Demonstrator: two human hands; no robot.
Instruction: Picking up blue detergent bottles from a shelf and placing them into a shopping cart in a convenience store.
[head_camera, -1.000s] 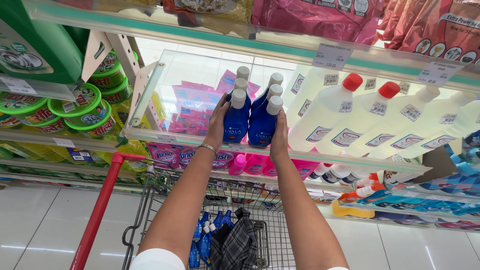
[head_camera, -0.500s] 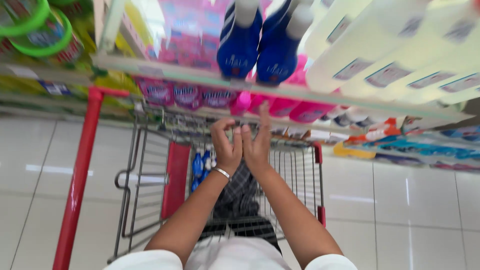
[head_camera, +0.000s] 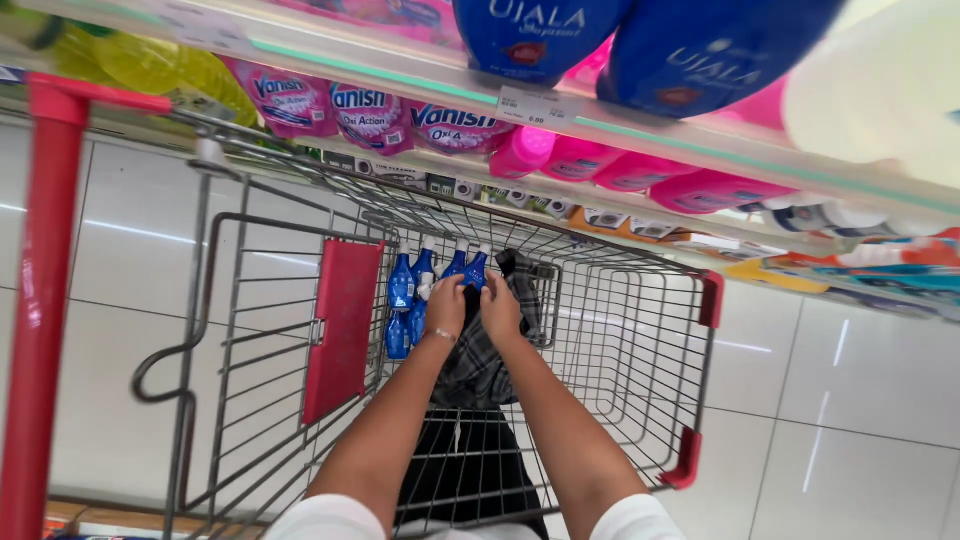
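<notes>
Both hands reach down into the wire cart (head_camera: 640, 330). The left hand (head_camera: 446, 305) and right hand (head_camera: 499, 308) are each closed around a blue bottle (head_camera: 478, 268) among the blue bottles (head_camera: 402, 285) standing at the cart's 11 o'clock corner, long axes upright, white caps pointing toward 12 o'clock.
</notes>
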